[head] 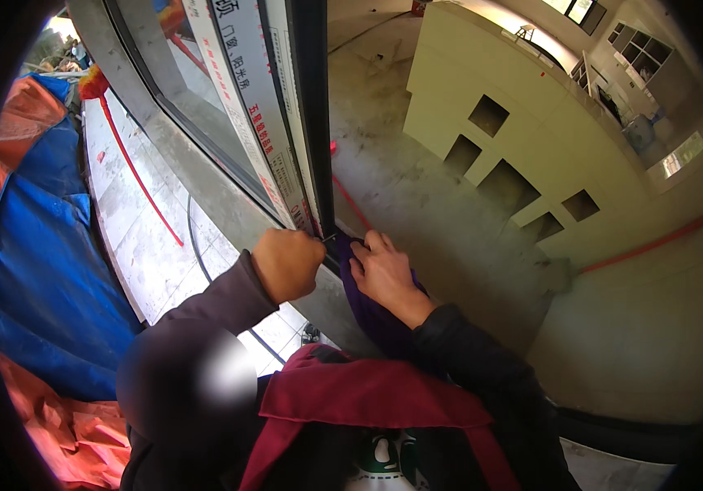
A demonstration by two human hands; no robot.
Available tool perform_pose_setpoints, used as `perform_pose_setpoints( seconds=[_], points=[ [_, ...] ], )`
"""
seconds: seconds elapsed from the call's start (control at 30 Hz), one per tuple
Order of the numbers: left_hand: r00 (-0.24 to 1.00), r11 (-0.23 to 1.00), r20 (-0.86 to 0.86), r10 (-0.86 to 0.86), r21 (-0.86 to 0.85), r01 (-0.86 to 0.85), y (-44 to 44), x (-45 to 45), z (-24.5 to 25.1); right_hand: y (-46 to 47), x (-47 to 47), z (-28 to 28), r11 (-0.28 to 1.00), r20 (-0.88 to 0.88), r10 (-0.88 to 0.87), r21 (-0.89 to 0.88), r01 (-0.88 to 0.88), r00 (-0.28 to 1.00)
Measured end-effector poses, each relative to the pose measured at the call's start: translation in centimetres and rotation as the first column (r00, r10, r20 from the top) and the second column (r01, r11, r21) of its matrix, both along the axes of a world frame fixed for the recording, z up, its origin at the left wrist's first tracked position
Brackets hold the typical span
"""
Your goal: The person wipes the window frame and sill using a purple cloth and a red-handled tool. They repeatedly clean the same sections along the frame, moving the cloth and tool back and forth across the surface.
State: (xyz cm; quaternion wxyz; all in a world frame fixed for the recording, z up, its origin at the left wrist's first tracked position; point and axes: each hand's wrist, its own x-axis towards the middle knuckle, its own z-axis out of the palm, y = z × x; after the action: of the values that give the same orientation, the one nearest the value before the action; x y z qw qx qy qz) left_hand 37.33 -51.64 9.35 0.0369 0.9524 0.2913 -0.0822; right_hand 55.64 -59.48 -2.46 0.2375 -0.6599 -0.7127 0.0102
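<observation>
My left hand (289, 265) is clenched in a fist at the foot of the upright window frame (318, 123). A thin metal tool (329, 237) juts from it toward the frame's bottom corner; the rest of the tool is hidden in the fist. On the inner side of the sill (321, 307), my right hand (388, 270) holds a dark purple cloth (357, 301) bunched against the frame. The cloth hangs down over the sill toward my body. Printed protective film (259, 116) covers the frame's outer face, next to the glass pane (198, 92).
Outside on the left, a red-handled brush (143, 178) leans over pale tiles beside a blue and orange tarpaulin (38, 264). A black cable (198, 251) crosses the tiles. Indoors stand a pale partition with square niches (511, 184) and a red pole (646, 245).
</observation>
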Motion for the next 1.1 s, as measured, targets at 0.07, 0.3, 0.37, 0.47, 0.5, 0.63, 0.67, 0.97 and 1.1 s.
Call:
perform_pose_setpoints(
  seconds=[0.07,0.3,0.37,0.47,0.5,0.63,0.67,0.97,1.1],
  points=[
    [0.997,1.000,-0.077,-0.013,-0.006,0.012,0.9,-0.1,0.2,0.0,0.3,0.1,0.999,-0.010,0.014,-0.039,-0.015,1.000],
    [0.998,0.999,-0.055,-0.043,-0.022,0.042,0.6,-0.8,-0.5,-2.2,2.7,1.4,0.973,0.053,0.112,-0.208,-0.098,0.992],
    [0.995,0.995,-0.015,-0.103,-0.015,0.103,-0.3,-0.4,-1.0,-4.5,3.5,1.8,0.980,0.086,0.113,-0.177,-0.096,0.990],
    [0.988,0.986,-0.002,-0.155,-0.064,0.154,-2.4,0.6,-1.6,-8.4,4.8,2.5,0.976,0.118,0.073,-0.215,-0.046,0.990],
    [0.986,0.983,-0.005,-0.164,-0.090,0.163,-3.3,1.0,-1.8,-9.6,5.2,2.7,0.981,0.123,0.062,-0.191,-0.037,0.991],
    [0.972,0.968,0.076,-0.221,-0.104,0.228,-5.7,2.2,-2.2,-13.7,6.0,3.3,0.980,0.127,-0.023,-0.191,0.047,0.992],
    [0.969,0.965,0.083,-0.232,-0.108,0.241,-6.1,2.4,-2.3,-14.6,6.2,3.3,0.980,0.130,-0.043,-0.186,0.067,0.991],
    [0.816,0.881,0.373,-0.441,0.008,0.473,-8.7,5.4,-4.1,-23.0,8.8,3.9,0.919,0.156,-0.289,-0.233,0.319,0.945],
    [0.778,0.893,0.536,-0.328,-0.092,0.440,-8.2,4.8,-3.5,-25.5,9.3,4.1,0.909,-0.131,-0.415,-0.039,0.414,0.900]
  ],
)
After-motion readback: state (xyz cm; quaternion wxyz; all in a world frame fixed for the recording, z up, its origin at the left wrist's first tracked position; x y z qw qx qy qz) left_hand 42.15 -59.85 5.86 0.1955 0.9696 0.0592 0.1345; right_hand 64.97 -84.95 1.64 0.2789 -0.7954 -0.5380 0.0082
